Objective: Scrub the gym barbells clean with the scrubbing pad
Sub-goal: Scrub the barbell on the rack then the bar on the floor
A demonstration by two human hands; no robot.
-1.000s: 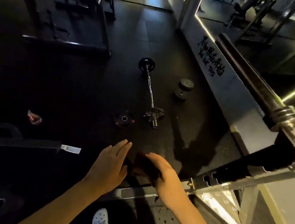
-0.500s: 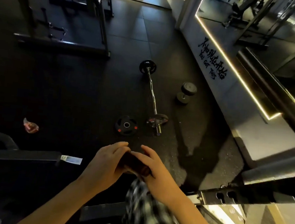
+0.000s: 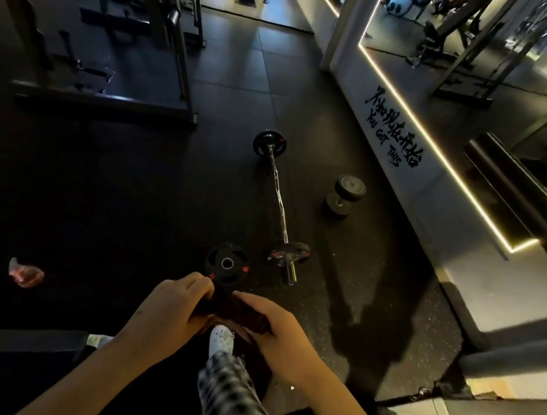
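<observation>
Where scrubbing pad [image 3: 233, 310] is gripped: at both ends.
Left hand [image 3: 170, 314]: curled round pad.
Right hand [image 3: 276, 333]: curled round pad.
Barbell [image 3: 277, 201]: laid on floor [image 3: 134, 195].

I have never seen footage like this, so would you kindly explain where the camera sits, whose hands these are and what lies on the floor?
There is no machine: a person wears one wide-angle camera on the head, looking down at their own hands. The left hand and right hand together grip a dark scrubbing pad. On the gym floor ahead lie a barbell with a plate at each end, a loose weight plate beside its near end, and a dumbbell to its right. A white shoe shows below the hands.
</observation>
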